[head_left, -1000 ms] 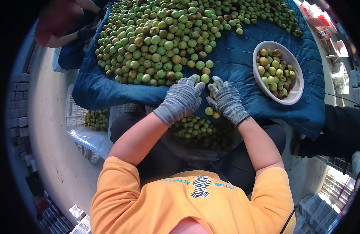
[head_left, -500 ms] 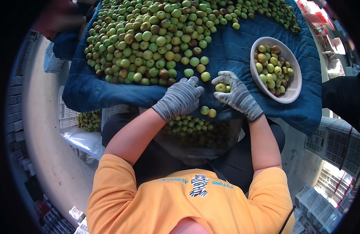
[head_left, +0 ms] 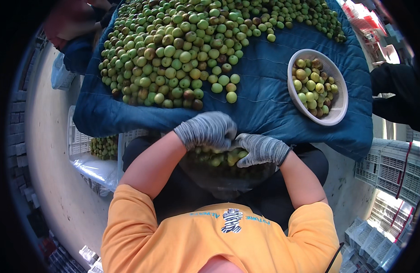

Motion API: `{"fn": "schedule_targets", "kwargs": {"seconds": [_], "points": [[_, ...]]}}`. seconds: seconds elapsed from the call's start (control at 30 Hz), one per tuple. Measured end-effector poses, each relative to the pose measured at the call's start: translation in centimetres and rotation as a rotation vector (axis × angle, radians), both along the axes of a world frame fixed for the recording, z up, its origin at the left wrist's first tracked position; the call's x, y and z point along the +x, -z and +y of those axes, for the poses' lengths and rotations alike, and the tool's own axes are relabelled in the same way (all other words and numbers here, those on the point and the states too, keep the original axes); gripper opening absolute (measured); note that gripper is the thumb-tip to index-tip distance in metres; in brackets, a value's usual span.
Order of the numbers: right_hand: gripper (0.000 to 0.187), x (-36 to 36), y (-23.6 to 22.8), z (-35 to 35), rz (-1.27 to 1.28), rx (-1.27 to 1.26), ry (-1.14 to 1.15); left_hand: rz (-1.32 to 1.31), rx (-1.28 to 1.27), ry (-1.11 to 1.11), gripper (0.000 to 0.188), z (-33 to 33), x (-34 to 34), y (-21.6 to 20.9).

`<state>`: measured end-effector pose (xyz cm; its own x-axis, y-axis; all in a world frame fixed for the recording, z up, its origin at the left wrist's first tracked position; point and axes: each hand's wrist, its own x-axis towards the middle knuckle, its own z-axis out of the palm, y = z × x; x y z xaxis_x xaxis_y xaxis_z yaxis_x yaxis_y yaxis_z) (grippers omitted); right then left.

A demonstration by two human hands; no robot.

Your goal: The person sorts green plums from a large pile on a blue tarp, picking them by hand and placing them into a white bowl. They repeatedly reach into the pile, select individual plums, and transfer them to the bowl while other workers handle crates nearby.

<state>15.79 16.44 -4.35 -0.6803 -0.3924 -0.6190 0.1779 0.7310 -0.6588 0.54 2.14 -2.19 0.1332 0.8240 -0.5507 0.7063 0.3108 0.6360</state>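
Observation:
Both of my hands wear grey striped knit gloves and are over a container of green jujubes [head_left: 219, 160] between my knees, at the table's near edge. My left hand [head_left: 207, 130] is knuckles up with its fingers curled under; what they hold, if anything, is hidden. Close beside it, my right hand [head_left: 261, 149] reaches leftward with thumb and fingers apart, a green jujube at its fingertips. Some fruit below the hands is blurred. On the blue quilted cover [head_left: 260, 100] lies a big heap of green and brownish jujubes [head_left: 173, 59], a few loose at its near edge.
A pale plastic basket [head_left: 341, 102] part-filled with jujubes sits on the cover's right. A white crate [head_left: 80, 141] with fruit and clear plastic is low at left. Stacked crates [head_left: 387, 166] stand at right. Another person's arm [head_left: 78, 27] shows at far left, dark clothing at right.
Both hands have drawn back from the cover to over the container. Two jujubes that lay at the cover's near edge are gone from there, as is the fruit in the right hand's grip.

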Motion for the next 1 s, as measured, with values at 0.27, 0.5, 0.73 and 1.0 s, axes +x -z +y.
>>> {"fn": "schedule_targets", "kwargs": {"seconds": [0.27, 0.5, 0.73, 1.0], "points": [[0.055, -3.3, -2.7, 1.5, -0.124, -0.271, 0.125, 0.744, 0.550, -0.630, 0.052, 5.8, -3.0, 3.8], [0.039, -4.7, 0.1, 3.8, 0.268, -0.234, 0.663, 0.720, 0.200, -0.551, 0.053, 7.7, -4.2, 2.1], [0.033, -5.8, -0.6, 3.1, 0.446, -0.040, 0.871, 0.648, 0.260, -0.461, 0.046, 6.5, -3.7, 1.6], [0.044, -5.2, 4.2, 3.4, 0.398, -0.171, 0.764, 0.435, 0.392, -0.338, 0.045, 1.2, -0.2, 1.8]]}}
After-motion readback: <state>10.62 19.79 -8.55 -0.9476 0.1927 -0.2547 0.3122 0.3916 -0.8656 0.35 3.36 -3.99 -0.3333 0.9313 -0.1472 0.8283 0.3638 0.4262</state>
